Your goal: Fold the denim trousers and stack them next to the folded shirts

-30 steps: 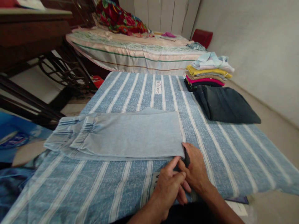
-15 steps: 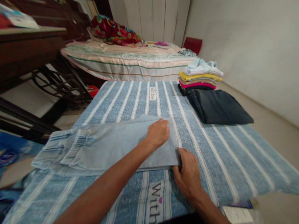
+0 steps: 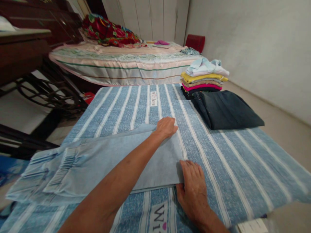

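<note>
Pale blue trousers (image 3: 97, 165) lie folded lengthwise, their gathered elastic waist toward the left. At the far right corner of the cloth, my left hand (image 3: 166, 127) is closed with its fingers curled over the edge. My right hand (image 3: 193, 184) grips the near right corner between thumb and fingers; the thumb is at the lower edge. My left forearm crosses above the middle of the trousers and hides part of them. Beneath lies a blue and white striped cover (image 3: 201, 168).
Folded dark trousers (image 3: 230, 110) lie at the right, in front of a stack of folded clothes (image 3: 204, 79). Beyond the striped cover stands a bed (image 3: 121, 66) with a red floral blanket (image 3: 109, 32). A dark wooden sewing table (image 3: 21, 48) is at the left.
My left hand has moved from on top of the cloth to its far right corner. The right hand stays at the near corner. The whole view has shifted slightly.
</note>
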The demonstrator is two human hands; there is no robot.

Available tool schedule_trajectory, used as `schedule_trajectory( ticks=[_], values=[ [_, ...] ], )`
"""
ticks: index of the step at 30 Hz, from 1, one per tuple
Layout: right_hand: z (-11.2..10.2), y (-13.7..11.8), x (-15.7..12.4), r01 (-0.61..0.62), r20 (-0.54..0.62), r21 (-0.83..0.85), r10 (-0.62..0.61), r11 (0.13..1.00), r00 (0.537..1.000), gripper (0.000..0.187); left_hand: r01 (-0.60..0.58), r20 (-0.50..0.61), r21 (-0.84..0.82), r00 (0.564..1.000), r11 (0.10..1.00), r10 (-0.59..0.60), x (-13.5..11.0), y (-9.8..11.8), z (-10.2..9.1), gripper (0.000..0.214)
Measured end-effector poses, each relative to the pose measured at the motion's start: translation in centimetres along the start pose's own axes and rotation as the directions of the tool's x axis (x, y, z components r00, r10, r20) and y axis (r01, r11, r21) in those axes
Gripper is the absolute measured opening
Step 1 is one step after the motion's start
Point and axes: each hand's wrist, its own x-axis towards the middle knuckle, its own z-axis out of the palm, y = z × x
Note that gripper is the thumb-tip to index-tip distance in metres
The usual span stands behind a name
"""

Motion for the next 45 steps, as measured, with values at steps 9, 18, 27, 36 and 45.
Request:
schedule_trajectory(
  ticks=[9,18,27,36,45],
  values=[
    [-0.2,0.0,0.1,-0.007,0.031,-0.054,0.008,0.999,0.999,0.049,0.025,0.046,-0.321,0.999,0.947,-0.010,2.3,-1.3,1.0,0.023],
    [-0.3,0.5,-0.4,0.044,0.056,-0.084,-0.039,0.995,0.998,0.050,0.053,0.002,-0.619,0.998,0.783,-0.066,2.5,-1.7,2.9,0.029],
    [-0.1,1.1,-1.0,0.150,0.071,-0.159,-0.141,0.976,0.987,0.049,-0.009,-0.094,-0.872,0.984,0.489,-0.151,1.2,-2.0,4.5,0.029],
    [-0.5,2.0,-0.8,0.071,0.012,-0.111,-0.071,0.991,0.997,0.038,-0.071,-0.105,-0.985,0.968,0.156,-0.228,0.4,-2.3,4.4,0.025],
    [-0.4,1.1,-0.3,0.015,-0.002,0.032,-0.015,0.999,1.000,0.022,-0.081,-0.090,-0.996,0.967,0.046,-0.237,0.5,-3.0,4.1,0.024]
  ],
)
